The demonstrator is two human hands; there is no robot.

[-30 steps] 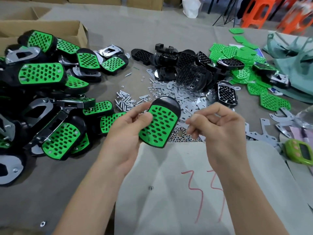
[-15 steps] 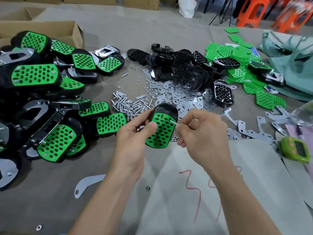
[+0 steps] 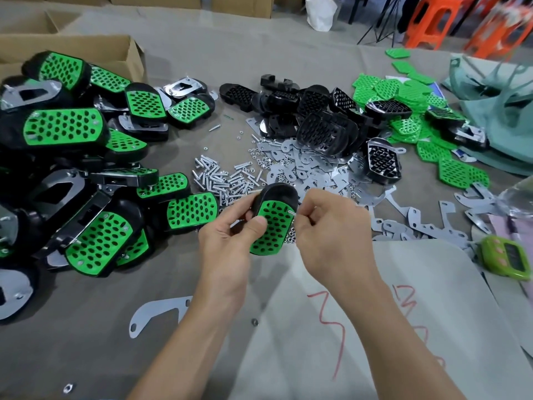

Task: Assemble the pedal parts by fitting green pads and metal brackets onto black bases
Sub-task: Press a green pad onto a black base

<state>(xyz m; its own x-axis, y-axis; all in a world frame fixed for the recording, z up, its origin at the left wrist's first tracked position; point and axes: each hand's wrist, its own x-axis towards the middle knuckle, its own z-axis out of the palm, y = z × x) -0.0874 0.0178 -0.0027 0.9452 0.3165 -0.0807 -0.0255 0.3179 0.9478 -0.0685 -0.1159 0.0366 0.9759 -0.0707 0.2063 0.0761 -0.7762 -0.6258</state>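
done: many finished pedals [image 3: 66, 128] piled at our left | now: our left hand [image 3: 227, 241] grips a padded base [image 3: 272, 226] above the table [image 3: 86, 327], right hand [image 3: 328, 232] pinches a screw [image 3: 292, 211] at it | todo, we judge: bare bases [image 3: 323, 131], loose pads [image 3: 403, 93]

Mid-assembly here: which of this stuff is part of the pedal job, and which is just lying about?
Job: pedal in left hand, screw in right hand, loose screws, brackets, black bases, green pads, finished pedals.
Lying about: timer, cardboard box, orange stools, teal bag.
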